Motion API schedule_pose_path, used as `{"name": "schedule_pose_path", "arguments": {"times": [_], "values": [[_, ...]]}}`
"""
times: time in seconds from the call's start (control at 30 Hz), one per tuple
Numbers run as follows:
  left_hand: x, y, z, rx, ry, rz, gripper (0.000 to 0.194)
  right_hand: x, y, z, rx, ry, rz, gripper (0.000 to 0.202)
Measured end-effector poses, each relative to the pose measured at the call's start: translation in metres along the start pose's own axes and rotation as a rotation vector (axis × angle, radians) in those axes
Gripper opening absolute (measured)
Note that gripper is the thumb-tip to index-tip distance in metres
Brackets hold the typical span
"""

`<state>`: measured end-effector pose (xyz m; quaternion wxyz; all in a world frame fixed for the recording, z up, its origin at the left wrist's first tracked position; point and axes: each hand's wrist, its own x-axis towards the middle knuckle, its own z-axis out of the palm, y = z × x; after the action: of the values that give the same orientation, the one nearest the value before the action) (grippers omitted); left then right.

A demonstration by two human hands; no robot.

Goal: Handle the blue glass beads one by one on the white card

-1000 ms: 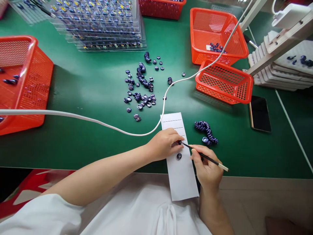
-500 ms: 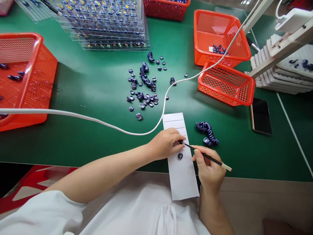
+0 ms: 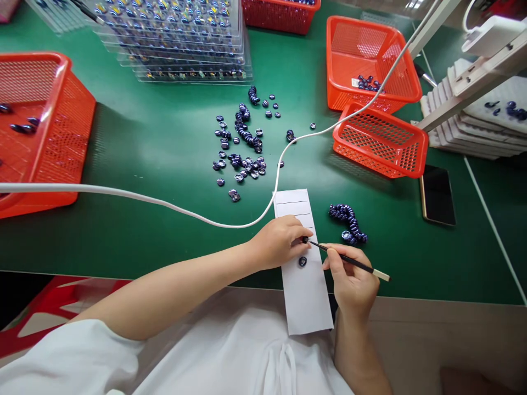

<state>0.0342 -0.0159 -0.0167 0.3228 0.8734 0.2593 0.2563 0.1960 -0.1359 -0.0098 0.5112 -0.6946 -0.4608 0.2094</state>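
Note:
My left hand (image 3: 280, 241) is closed, pinching a small dark shiny bead (image 3: 305, 240) between thumb and fingertips over a white paper strip (image 3: 308, 302) with ruled lines. In my right hand (image 3: 352, 280) is a thin paintbrush (image 3: 362, 266) with a black handle and pale end, gripped like a pen. Its tip meets the held bead. Another dark bead (image 3: 302, 261) lies on the strip just below my left fingertips. Right of the strip, a curved row of dark blue beads (image 3: 349, 219) rests on the green table. The strip's lower end overhangs the table edge.
Loose and stacked dark beads (image 3: 247, 134) lie mid-table. A white cable (image 3: 197, 219) crosses in front of them. Red baskets stand left (image 3: 82, 131) and right (image 3: 381, 140). Clear trays (image 3: 185, 74) of beads are stacked at the back; a phone (image 3: 437, 195) lies at right.
Both hands keep nearly the same pose, with the brush tip still at the held bead. The whole view has shifted very slightly; nothing else visibly differs.

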Motion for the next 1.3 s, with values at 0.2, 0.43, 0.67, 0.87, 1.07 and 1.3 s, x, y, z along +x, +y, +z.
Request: {"name": "schedule_pose_path", "arguments": {"times": [0.2,0.43,0.67,0.87,1.07,1.3], "values": [[-0.001,-0.001,0.003,-0.022,0.003,-0.010,0.017,-0.001,0.002,0.002,-0.055,0.016,-0.029,0.012],[0.001,0.000,-0.016,0.061,0.030,-0.084,0.018,0.000,0.000,0.001,0.098,0.058,0.001,0.012],[-0.012,-0.014,-0.074,0.632,0.182,-0.399,0.043,0.001,-0.002,0.004,0.270,0.166,0.073,0.013],[-0.021,0.025,-0.042,0.304,-0.002,-0.122,0.030,0.003,-0.002,0.005,0.317,0.226,0.137,0.017],[-0.020,0.040,-0.010,0.262,-0.275,-0.100,0.014,0.003,-0.001,0.003,0.297,0.193,0.142,0.014],[-0.024,0.032,-0.012,0.231,-0.284,-0.062,0.015,0.006,-0.002,0.001,0.173,0.091,0.135,0.014]]}}
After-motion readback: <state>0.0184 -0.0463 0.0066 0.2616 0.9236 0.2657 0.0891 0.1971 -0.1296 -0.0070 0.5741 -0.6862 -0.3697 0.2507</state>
